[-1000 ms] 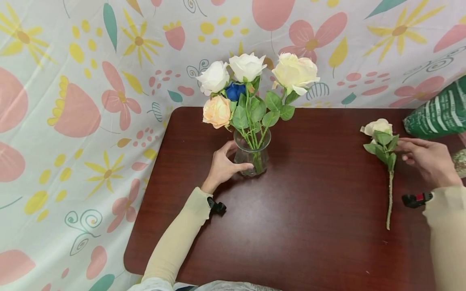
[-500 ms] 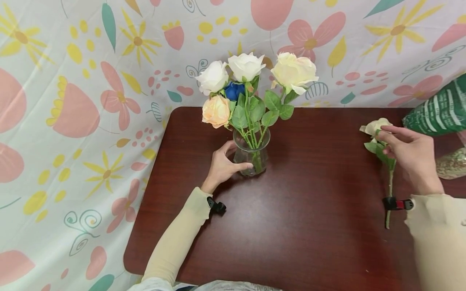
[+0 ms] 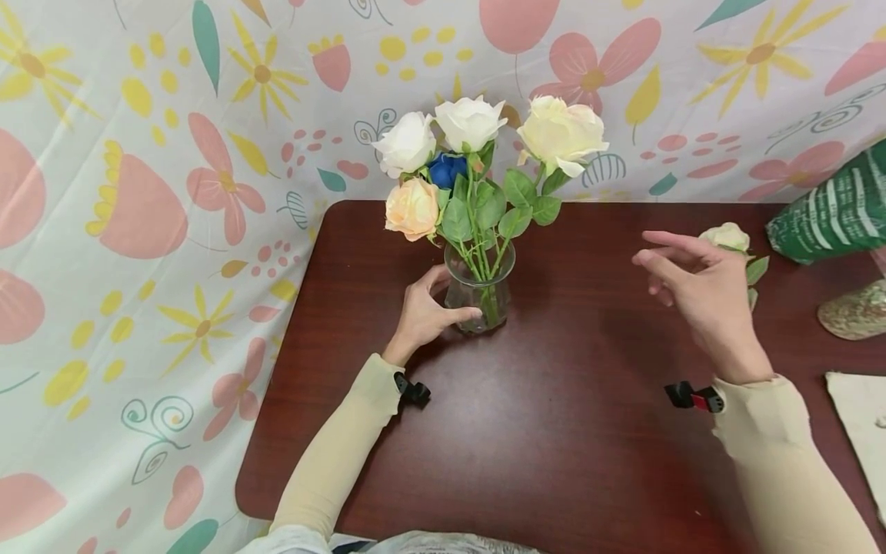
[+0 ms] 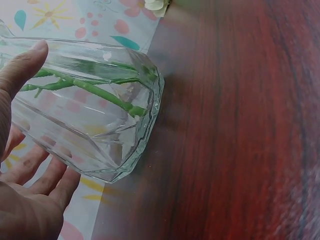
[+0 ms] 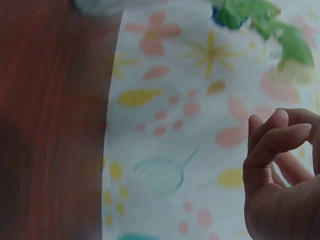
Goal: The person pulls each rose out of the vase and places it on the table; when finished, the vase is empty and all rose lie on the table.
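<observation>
My left hand [image 3: 424, 317] holds a clear glass vase [image 3: 493, 312] around its left side, thumb across the front. In the left wrist view, the green stems [image 4: 90, 87] show through the faceted glass. Two white roses [image 3: 471, 125], a cream rose [image 3: 562, 135], a peach rose [image 3: 412, 209] and a blue rose [image 3: 447, 171] stand in the vase. My right hand [image 3: 702, 296] hovers over the table to the right, its fingers loosely bent and holding nothing. Behind it lies a single pale rose [image 3: 727, 236], its stem hidden by the hand and arm.
A green bag with white print [image 3: 834, 208] leans at the back right of the dark red table [image 3: 554, 431]. In front of the bag is a clear pack of dried bits [image 3: 854, 312]. A pale cloth-like sheet [image 3: 861, 419] lies at the right edge. Flower-patterned fabric [image 3: 228, 431] hangs behind and at left.
My right hand has passed leftward over the single rose, from its right side to its left, without taking it. The left hand and vase have stayed in place.
</observation>
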`<act>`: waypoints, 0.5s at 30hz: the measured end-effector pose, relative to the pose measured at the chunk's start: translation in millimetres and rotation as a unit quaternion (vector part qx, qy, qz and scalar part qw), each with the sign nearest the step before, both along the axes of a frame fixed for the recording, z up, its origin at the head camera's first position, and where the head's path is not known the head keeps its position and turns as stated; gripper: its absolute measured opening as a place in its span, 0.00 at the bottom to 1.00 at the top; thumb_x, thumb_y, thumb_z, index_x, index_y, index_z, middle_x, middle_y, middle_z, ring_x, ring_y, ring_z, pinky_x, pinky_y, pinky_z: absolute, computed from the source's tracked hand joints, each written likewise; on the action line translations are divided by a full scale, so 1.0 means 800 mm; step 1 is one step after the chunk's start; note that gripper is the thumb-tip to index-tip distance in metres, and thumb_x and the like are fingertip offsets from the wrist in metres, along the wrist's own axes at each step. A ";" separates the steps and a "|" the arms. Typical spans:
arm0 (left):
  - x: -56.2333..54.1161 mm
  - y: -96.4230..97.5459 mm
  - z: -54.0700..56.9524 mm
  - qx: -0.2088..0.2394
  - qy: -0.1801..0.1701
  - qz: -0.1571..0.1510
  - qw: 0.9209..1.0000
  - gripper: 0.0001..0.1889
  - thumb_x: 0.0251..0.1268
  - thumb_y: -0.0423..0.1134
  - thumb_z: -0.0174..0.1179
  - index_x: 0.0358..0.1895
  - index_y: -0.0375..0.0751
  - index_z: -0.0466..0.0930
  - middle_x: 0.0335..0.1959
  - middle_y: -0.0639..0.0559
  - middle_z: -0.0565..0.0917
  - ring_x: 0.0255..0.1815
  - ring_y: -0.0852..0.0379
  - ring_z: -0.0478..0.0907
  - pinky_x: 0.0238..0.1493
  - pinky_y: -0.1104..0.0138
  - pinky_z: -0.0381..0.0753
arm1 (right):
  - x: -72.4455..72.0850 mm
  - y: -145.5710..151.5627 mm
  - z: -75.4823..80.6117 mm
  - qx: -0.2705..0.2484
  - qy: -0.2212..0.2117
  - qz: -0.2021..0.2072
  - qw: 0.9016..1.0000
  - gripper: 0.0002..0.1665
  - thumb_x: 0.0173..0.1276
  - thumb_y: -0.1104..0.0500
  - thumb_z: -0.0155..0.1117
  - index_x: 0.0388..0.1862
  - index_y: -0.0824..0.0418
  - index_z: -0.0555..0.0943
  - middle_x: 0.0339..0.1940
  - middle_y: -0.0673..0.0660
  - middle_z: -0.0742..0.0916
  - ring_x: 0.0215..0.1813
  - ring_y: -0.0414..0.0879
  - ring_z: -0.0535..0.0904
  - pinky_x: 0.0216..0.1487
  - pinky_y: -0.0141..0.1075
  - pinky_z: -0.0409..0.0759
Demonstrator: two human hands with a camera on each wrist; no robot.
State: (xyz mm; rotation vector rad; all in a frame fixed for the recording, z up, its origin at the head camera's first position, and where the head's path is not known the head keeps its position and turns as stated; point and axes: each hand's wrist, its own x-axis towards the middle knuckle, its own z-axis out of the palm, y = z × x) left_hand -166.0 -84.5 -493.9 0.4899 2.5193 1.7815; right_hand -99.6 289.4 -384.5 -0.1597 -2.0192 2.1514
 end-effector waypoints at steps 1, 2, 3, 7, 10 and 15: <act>0.000 0.000 0.000 0.000 0.000 0.000 1.000 0.39 0.51 0.40 0.88 0.69 0.42 0.82 0.64 0.43 0.88 0.69 0.43 0.85 0.76 0.52 0.83 | -0.001 -0.009 0.001 -0.001 0.006 0.006 1.000 0.21 0.69 0.66 0.79 0.61 0.63 0.89 0.32 0.48 0.95 0.21 0.41 0.80 0.20 0.28 0.75; 0.000 0.000 0.000 0.000 0.000 0.000 1.000 0.39 0.51 0.40 0.88 0.69 0.42 0.81 0.64 0.43 0.88 0.69 0.43 0.85 0.76 0.52 0.83 | -0.002 -0.018 0.002 -0.001 0.011 0.009 1.000 0.21 0.69 0.66 0.79 0.61 0.63 0.90 0.32 0.48 0.95 0.20 0.40 0.80 0.20 0.28 0.75; 0.000 0.000 0.000 0.000 0.000 -0.001 1.000 0.39 0.51 0.40 0.88 0.69 0.42 0.81 0.64 0.43 0.88 0.69 0.43 0.85 0.76 0.52 0.83 | -0.002 -0.027 0.003 0.000 0.017 0.012 1.000 0.21 0.69 0.67 0.79 0.60 0.64 0.90 0.32 0.48 0.95 0.20 0.40 0.79 0.19 0.27 0.74; -0.001 0.000 0.000 0.000 0.002 -0.003 1.000 0.39 0.51 0.40 0.88 0.69 0.41 0.81 0.64 0.43 0.88 0.69 0.43 0.85 0.76 0.52 0.83 | -0.007 -0.061 0.006 -0.001 0.031 0.025 0.999 0.20 0.68 0.67 0.79 0.59 0.63 0.90 0.32 0.49 0.95 0.19 0.41 0.78 0.18 0.27 0.73; -0.001 0.000 0.001 -0.001 0.003 -0.002 1.000 0.39 0.51 0.40 0.88 0.68 0.40 0.81 0.65 0.43 0.88 0.70 0.42 0.85 0.76 0.51 0.83 | -0.012 -0.084 0.006 0.000 0.036 0.037 0.999 0.19 0.69 0.67 0.79 0.58 0.62 0.90 0.33 0.48 0.95 0.19 0.41 0.78 0.18 0.27 0.73; 0.000 0.000 0.000 -0.002 0.003 -0.002 1.000 0.39 0.51 0.40 0.88 0.68 0.41 0.81 0.65 0.43 0.88 0.70 0.42 0.85 0.76 0.50 0.83 | -0.019 -0.113 0.006 -0.006 0.047 0.068 0.997 0.18 0.70 0.69 0.77 0.58 0.60 0.91 0.35 0.46 0.95 0.19 0.39 0.80 0.18 0.27 0.73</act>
